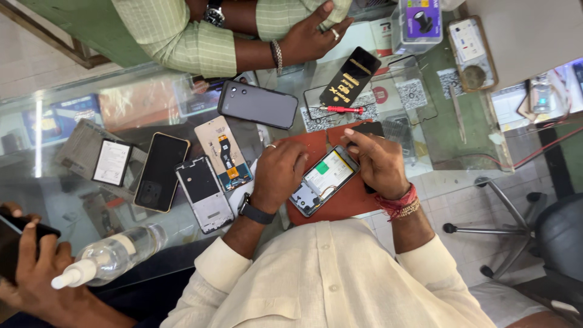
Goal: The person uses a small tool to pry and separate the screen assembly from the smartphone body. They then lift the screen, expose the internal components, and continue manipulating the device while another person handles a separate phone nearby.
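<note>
An opened phone [322, 180] with its back off, showing a pale battery, lies tilted on a red-brown mat [343, 203]. My left hand [277, 174], with a ring and a dark wristwatch, grips the phone's lower left end. My right hand [378, 161], with red threads at the wrist, is curled over the phone's upper right corner. Its fingers are closed on a dark tool whose tip is hidden. A black flat piece [369, 128] lies just beyond its fingertips.
On the glass counter [73, 200] lie a grey phone [258, 104], a red-handled screwdriver [340, 109], a display panel [222, 153], a phone frame [204, 195], a gold-edged phone [161, 172] and a spray bottle [112, 255]. Another person's hand [311, 35] rests at the top. A third person's hand [33, 255] holds a phone.
</note>
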